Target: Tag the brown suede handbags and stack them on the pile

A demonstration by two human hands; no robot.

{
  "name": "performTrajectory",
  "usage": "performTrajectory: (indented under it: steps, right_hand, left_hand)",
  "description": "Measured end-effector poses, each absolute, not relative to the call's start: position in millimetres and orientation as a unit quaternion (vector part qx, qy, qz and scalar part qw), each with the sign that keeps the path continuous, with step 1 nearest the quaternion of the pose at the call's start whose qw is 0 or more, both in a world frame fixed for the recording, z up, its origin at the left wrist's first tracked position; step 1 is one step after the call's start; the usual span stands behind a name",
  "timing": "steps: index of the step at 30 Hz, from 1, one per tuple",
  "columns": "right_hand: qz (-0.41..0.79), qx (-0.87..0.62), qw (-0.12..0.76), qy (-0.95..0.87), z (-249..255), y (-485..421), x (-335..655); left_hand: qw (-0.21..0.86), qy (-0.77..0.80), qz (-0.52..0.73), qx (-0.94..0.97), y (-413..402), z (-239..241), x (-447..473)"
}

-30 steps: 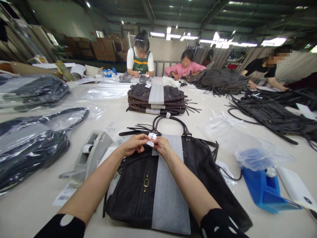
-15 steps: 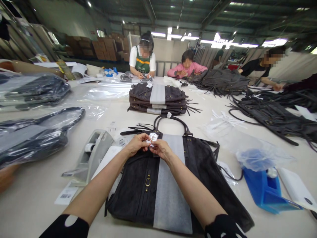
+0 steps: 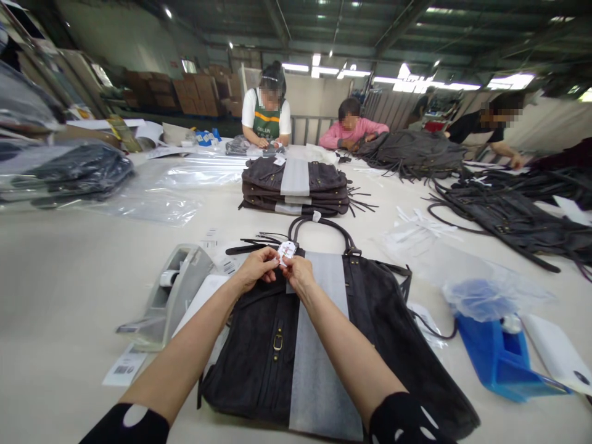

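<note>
Left hand: your left hand (image 3: 256, 269) has its fingers pinched on the lower left edge of the tag.
Right hand: your right hand (image 3: 298, 275) pinches the same tag low on its right side, fingers closed, just beside the left.
Tag: white tag (image 3: 287, 248), printed, too small to read — held over the bag's top edge, near the foot of a handle.
Bag: black bag (image 3: 259, 376) lies flat on the bench (image 3: 69, 277) in front of you, under both forearms, handles (image 3: 343, 229) pointing away from you.
Strip: grey strip (image 3: 319, 376) runs down the bag's front, partly under your right forearm.
Buckle: small brass buckle (image 3: 277, 343) left of the strip.
Left of bag: grey tape dispenser (image 3: 182, 293), with a barcode label (image 3: 124, 365) just beside it.
Right of bag: blue tape dispenser (image 3: 494, 364), clear plastic (image 3: 481, 296) against its top, white device (image 3: 555, 351) next to it.
Beyond: stacked dark bags (image 3: 263, 179) past the handles; plastic-wrapped bags (image 3: 87, 168) far left; loose dark bags (image 3: 522, 213) at right.
Across: three co-workers — green apron (image 3: 267, 123), pink top (image 3: 354, 132), black top (image 3: 468, 124).
</note>
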State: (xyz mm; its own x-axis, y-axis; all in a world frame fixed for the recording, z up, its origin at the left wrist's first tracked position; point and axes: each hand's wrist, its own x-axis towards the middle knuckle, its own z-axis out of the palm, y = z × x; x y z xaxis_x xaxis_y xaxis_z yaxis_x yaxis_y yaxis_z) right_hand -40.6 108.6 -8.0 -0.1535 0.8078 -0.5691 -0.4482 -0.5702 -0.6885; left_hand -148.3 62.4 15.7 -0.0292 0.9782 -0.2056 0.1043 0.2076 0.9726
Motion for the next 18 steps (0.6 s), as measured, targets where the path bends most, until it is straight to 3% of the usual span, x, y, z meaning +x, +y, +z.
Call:
performTrajectory:
  steps: [18]
  right_hand:
    - [0.76,-0.458,0.437,-0.148,-19,123,-51]
  left_hand:
    - [0.596,0.55,0.464,0.357,56,13,-135]
